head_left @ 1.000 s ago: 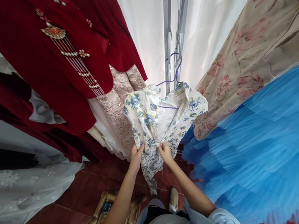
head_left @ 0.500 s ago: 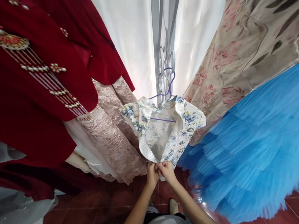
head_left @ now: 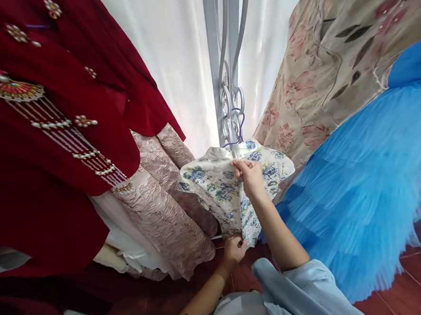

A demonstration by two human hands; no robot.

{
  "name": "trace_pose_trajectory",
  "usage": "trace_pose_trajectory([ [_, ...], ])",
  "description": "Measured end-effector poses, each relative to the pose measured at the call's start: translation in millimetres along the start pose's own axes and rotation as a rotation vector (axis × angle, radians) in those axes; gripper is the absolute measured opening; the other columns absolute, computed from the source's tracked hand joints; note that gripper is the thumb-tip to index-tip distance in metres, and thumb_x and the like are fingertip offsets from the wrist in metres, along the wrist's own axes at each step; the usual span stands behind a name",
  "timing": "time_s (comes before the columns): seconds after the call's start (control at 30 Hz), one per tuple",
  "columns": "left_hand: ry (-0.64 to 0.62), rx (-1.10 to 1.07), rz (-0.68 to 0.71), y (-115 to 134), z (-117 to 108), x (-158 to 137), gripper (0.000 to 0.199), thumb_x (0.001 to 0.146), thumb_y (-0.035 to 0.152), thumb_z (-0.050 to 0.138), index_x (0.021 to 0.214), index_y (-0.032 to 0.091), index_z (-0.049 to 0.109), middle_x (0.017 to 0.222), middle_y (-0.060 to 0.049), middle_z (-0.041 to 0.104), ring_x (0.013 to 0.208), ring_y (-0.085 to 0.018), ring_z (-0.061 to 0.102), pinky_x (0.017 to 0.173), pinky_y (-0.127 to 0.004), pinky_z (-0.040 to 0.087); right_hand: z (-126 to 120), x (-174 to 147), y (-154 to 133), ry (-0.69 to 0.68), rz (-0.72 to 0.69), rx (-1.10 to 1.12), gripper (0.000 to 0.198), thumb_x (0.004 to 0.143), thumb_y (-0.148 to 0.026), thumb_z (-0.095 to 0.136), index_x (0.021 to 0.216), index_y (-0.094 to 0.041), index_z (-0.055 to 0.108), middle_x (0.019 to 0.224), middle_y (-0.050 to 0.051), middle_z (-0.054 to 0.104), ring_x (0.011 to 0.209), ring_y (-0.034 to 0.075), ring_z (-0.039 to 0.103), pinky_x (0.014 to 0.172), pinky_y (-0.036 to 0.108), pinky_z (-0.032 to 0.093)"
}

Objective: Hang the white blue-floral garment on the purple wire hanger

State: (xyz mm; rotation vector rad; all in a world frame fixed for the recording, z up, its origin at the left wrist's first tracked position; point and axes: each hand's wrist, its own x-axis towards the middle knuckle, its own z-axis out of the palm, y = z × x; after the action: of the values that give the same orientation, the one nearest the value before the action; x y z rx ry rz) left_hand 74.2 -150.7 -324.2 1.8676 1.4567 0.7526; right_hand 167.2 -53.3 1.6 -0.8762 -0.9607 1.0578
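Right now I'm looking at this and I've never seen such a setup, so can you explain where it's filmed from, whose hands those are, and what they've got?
There's no machine here, just a person using two bare hands. The camera sits on that person's head, looking forward and down, so you see roughly what they see. The right hand pinches a white floral garment near its neckline, while the left hand grips it lower down. A purple hanger shows at its top. No table shows: a red garment is on the picture's left, a blue ruffled one on its right, above a red tiled floor.
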Motion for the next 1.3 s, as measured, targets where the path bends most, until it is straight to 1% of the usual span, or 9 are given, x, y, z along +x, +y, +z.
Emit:
trace_pose_trajectory([
  [0.2,-0.100,0.034,-0.052,5.1,12.2,-8.0,0.028,0.082,0.038,0.063,0.061,0.019,0.063,0.076,-0.010,0.071,0.073,-0.022,0.061,0.070,-0.032,0.043,3.5,8.6,-19.0,0.011,-0.087,0.009,0.029,0.076,-0.045,0.068,0.065,-0.018,0.063,0.047,-0.005,0.048,0.043,0.008,0.033,0.042,0.023,0.023],
  [0.3,-0.157,-0.052,0.000,13.5,-9.5,-7.2,0.029,0.087,0.041,0.060,0.074,0.019,0.072,0.078,-0.009,0.073,0.074,-0.021,0.064,0.070,-0.031,0.045,-5.0,7.0,-15.9,-0.013,-0.079,0.014,0.024,0.078,-0.041,0.066,0.070,-0.018,0.064,0.048,-0.005,0.049,0.043,0.008,0.035,0.042,0.023,0.025],
  [0.43,0.040,-0.111,0.264,68.6,-96.4,21.5,0.033,0.097,0.034,0.049,0.080,0.018,0.073,0.077,-0.007,0.073,0.071,-0.019,0.066,0.070,-0.030,0.048,-18.8,1.9,-8.2,-0.025,-0.075,-0.008,0.023,0.080,-0.040,0.064,0.069,-0.020,0.062,0.046,-0.006,0.049,0.041,0.008,0.034,0.043,0.023,0.026],
  [0.57,0.455,-0.042,0.713,173.6,-205.5,68.7,0.017,0.095,0.028,0.056,0.094,0.020,0.071,0.086,-0.006,0.071,0.085,-0.019,0.066,0.081,-0.034,0.053,-23.4,-4.3,-2.4,-0.048,-0.104,-0.012,0.024,0.082,-0.042,0.064,0.071,-0.020,0.061,0.048,-0.007,0.048,0.042,0.008,0.037,0.045,0.022,0.028],
  [0.63,0.451,0.061,0.769,223.1,-243.1,90.6,0.019,0.095,0.025,0.058,0.110,0.020,0.068,0.111,-0.009,0.069,0.107,-0.022,0.063,0.096,-0.039,0.050,-23.9,-6.4,-2.0,-0.066,-0.146,-0.006,0.025,0.084,-0.042,0.065,0.072,-0.020,0.060,0.048,-0.007,0.048,0.043,0.009,0.038,0.046,0.022,0.029],
  [0.7,0.273,0.145,0.750,257.5,-263.1,108.6,0.018,0.096,0.025,0.057,0.109,0.019,0.068,0.111,-0.008,0.068,0.105,-0.021,0.063,0.094,-0.037,0.050,-25.0,-7.6,-3.0,-0.086,-0.196,-0.024,0.030,0.086,-0.043,0.064,0.069,-0.020,0.057,0.050,-0.007,0.048,0.045,0.009,0.040,0.047,0.023,0.030],
  [0.83,0.049,0.191,0.650,279.6,-266.1,133.0,0.018,0.094,0.018,0.051,0.087,0.017,0.067,0.093,-0.004,0.067,0.085,-0.017,0.063,0.079,-0.030,0.049,-28.6,-7.0,-3.9,-0.115,-0.236,-0.113,0.031,0.089,-0.043,0.062,0.069,-0.019,0.057,0.053,-0.005,0.051,0.048,0.009,0.042,0.050,0.023,0.031],
  [1.13,-0.032,0.249,0.512,284.8,-269.2,143.8,0.020,0.091,0.028,0.057,0.078,0.016,0.067,0.079,-0.003,0.068,0.075,-0.016,0.061,0.069,-0.028,0.044,-30.8,2.1,5.8,-0.133,-0.290,-0.175,0.032,0.089,-0.042,0.058,0.067,-0.020,0.051,0.054,-0.005,0.047,0.051,0.010,0.042,0.053,0.023,0.032],
  [1.3,0.102,0.236,0.659,286.6,-262.8,144.4,0.017,0.090,0.020,0.055,0.079,0.015,0.067,0.080,-0.003,0.068,0.075,-0.015,0.061,0.069,-0.028,0.044,-28.8,8.7,25.3,-0.052,-0.286,-0.167,0.029,0.087,-0.038,0.057,0.066,-0.021,0.047,0.053,-0.007,0.040,0.049,0.009,0.033,0.049,0.023,0.025],
])
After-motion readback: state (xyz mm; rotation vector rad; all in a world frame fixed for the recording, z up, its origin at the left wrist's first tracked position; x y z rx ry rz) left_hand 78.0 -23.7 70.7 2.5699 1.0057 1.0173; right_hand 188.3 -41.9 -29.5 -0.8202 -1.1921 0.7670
